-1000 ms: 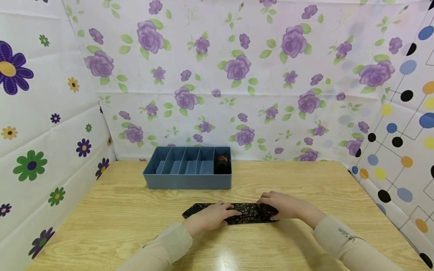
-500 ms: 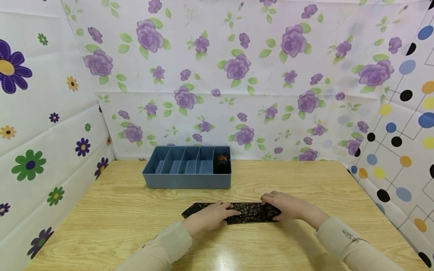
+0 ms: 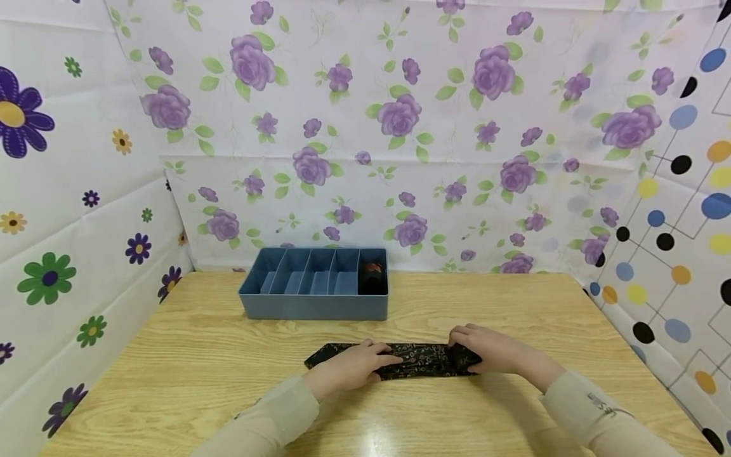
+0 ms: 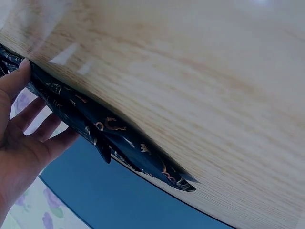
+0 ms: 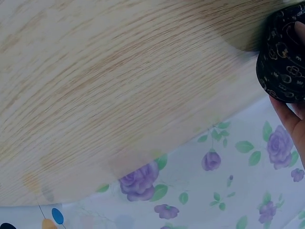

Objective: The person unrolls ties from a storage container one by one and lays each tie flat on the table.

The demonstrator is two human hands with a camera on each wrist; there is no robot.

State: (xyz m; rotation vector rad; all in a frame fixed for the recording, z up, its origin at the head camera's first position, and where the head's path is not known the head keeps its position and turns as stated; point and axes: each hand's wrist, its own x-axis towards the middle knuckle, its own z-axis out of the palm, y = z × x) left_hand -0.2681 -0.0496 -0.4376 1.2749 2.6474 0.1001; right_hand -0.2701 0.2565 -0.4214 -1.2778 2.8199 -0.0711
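Note:
A black necktie with a small gold pattern lies across the table, its pointed end to the left. My left hand rests on it left of the middle, fingers extended. Up close in the left wrist view, the thumb touches one edge of the necktie and the fingers reach along the other. At the right end my right hand grips a bunched part between thumb and fingers. This part of the necktie looks rounded, like a roll or fold, in the right wrist view.
Behind the necktie stands a blue-grey divided box. Its rightmost compartment holds a dark rolled item with an orange-red mark. Patterned cloths close off the wooden table at the back and sides.
My right hand has moved slightly to the right, and the bunched end of the necktie has shifted with it. My left hand stays almost in place on the fabric.

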